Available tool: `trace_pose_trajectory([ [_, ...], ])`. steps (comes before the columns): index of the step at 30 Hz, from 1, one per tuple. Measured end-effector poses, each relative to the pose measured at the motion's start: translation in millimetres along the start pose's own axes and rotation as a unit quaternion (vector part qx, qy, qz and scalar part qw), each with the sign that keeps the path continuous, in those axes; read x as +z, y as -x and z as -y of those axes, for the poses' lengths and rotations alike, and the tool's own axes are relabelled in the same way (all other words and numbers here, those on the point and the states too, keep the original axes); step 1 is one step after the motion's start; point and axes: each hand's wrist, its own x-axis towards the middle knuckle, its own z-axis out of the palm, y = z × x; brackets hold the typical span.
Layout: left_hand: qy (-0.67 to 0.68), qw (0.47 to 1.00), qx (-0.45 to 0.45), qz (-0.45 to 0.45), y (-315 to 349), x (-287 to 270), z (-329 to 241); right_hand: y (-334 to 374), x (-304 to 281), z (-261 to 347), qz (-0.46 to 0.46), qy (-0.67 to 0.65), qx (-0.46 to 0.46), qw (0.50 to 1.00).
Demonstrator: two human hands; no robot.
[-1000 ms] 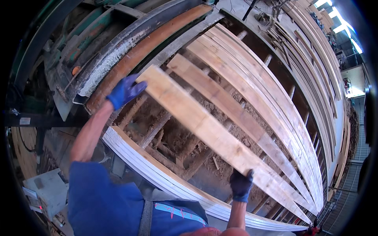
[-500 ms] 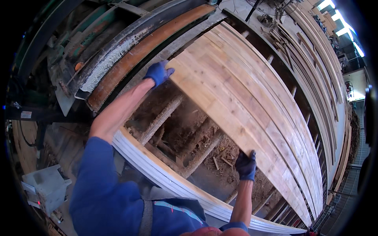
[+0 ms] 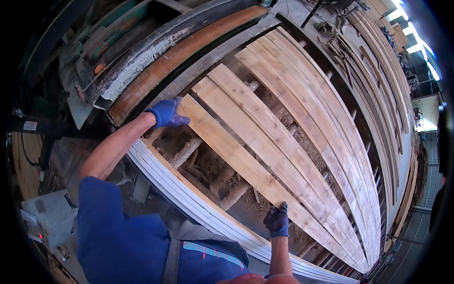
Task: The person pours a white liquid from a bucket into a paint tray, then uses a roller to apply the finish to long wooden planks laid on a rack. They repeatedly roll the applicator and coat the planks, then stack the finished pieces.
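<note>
My left hand [image 3: 168, 113], in a blue glove, grips the upper-left end of the nearest wooden board [image 3: 231, 154]. My right hand [image 3: 277, 220], in a darker glove, is closed at this board's near edge, one digit over the top. Just beyond lie two pale planks [image 3: 257, 116], side by side with a narrow gap from the nearest board. Farther off, a group of several more planks [image 3: 293, 80] lies close together. All of them rest across round rollers [image 3: 236, 194] with sawdust and wood chips below.
A stack of white-faced boards [image 3: 179, 196] runs along the near side, between me and the rollers. Machinery with a rusty brown rail [image 3: 189, 57] stands at upper left. Long timber strips [image 3: 378, 94] lie at the far right. A grey box [image 3: 49, 213] sits at lower left.
The nearest board has come toward me with both hands on it. Gaps have opened between it, the two planks behind it and the farther group, which lay together before.
</note>
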Motion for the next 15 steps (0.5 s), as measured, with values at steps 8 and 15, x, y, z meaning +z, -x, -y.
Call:
trace_pose_trajectory([
  [8, 0.023, 0.990, 0.057, -0.126, -97, 2, -35, -67, 34, 79, -0.046, -0.029, -0.163, 0.985],
  [15, -0.086, 0.983, 0.082, -0.137, -85, -77, -50, -106, 49, 159, -0.003, 0.005, -0.140, 0.990],
])
